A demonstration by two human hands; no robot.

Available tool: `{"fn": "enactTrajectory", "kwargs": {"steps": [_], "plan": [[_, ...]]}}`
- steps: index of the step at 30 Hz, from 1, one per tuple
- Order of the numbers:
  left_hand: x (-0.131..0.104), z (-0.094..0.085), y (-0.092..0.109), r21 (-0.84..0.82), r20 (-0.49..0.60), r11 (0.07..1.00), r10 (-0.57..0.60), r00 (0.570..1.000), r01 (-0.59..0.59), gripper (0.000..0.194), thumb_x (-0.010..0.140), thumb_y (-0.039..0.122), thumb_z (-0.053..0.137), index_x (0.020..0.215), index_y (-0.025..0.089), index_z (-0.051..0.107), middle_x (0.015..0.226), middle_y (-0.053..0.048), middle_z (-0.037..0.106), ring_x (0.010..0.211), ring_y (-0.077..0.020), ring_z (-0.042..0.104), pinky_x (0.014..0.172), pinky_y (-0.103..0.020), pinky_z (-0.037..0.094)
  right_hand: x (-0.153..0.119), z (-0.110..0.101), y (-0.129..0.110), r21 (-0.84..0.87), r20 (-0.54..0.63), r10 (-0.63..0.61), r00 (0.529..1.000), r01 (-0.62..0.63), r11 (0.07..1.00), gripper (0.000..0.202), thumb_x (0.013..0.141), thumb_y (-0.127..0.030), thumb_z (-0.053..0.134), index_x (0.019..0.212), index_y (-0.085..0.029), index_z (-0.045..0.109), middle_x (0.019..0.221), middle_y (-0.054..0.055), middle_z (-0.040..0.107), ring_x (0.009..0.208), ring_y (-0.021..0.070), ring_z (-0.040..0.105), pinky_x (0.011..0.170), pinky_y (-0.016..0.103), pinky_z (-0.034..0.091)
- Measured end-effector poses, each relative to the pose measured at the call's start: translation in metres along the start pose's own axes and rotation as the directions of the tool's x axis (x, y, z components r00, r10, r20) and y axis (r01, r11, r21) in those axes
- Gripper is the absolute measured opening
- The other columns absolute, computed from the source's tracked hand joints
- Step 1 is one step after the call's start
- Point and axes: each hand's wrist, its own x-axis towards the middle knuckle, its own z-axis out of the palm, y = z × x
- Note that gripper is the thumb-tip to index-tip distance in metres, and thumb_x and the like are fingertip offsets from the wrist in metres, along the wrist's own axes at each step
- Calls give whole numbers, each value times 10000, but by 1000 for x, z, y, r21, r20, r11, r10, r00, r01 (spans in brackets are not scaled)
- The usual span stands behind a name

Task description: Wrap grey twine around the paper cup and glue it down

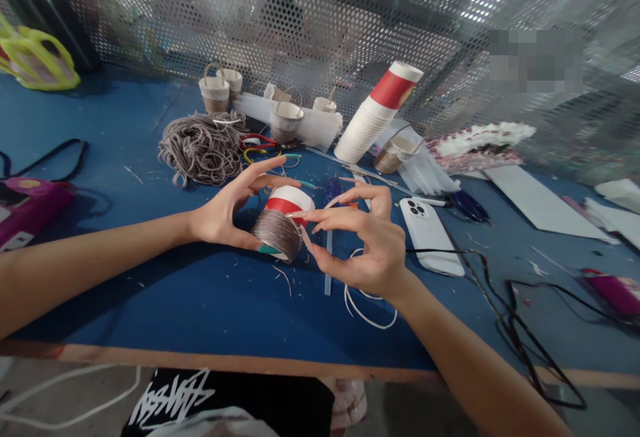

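A paper cup [293, 202], white and red with grey-brown cord [274, 229] wound round its near part, lies tilted between two bare hands above a blue table [190, 310]. The left hand [225, 209] is clamped on the cup, thumb on the near edge and fingers round the far side. The right hand [373, 245] is curved, its thumb and finger tips brought close together at the cup's right side.

To wind neatly, the left hand would best steady the cup without squeezing the paper out of shape, turning it a little at a time. The right should keep the cord lightly taut, laying each round snug against the last, without gaps or overlaps, and press down any loose end.

The cup's far left side is behind the left fingers. Whether the right fingertips pinch a strand of cord or only touch the cup, I cannot tell. A dark blue object [333, 188] beyond the right hand is partly covered and hard to name. Both forearms run out of view, and the purple object [37, 207] at left is cut off.
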Motion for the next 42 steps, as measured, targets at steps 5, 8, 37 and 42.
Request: {"fn": "enactTrajectory", "kwargs": {"steps": [5,8,37,42], "plan": [[-1,0,-2,-25,-20,1000,9,1000,-10,1094,563,257,909,1489,289,328,1406,-167,565,1299,-368,551,1076,-522,451,1,0,1,-4,-83,-54,995,54,999,301,705,-176,724,904,-300,535,794,-42,737,753,214,621,862,475,486],[-2,0,-3,-8,-39,1000,3,999,-4,1088,559,265,911,1483,288,336,1412,-166,557,1300,-368,546,1066,-521,456,0,1,0,55,-55,34,998,-31,998,406,676,-235,740,1002,-276,502,932,17,688,846,231,651,840,465,494],[-1,-1,-4,-68,-108,998,-3,994,-4,1056,540,322,924,1446,259,386,1378,-167,571,1282,-376,552,1087,-519,423,-6,6,1,-41,62,-32,998,34,999,436,736,25,576,1031,-285,494,1086,-39,753,1009,231,612,916,459,487],[-2,-4,-6,-81,-103,997,0,995,-8,1028,542,276,920,1439,262,417,1386,-159,569,1290,-373,542,1083,-502,425,-6,2,0,-102,51,-82,995,87,991,411,730,13,555,1022,-268,488,1090,-23,757,983,236,621,968,491,448]]}}
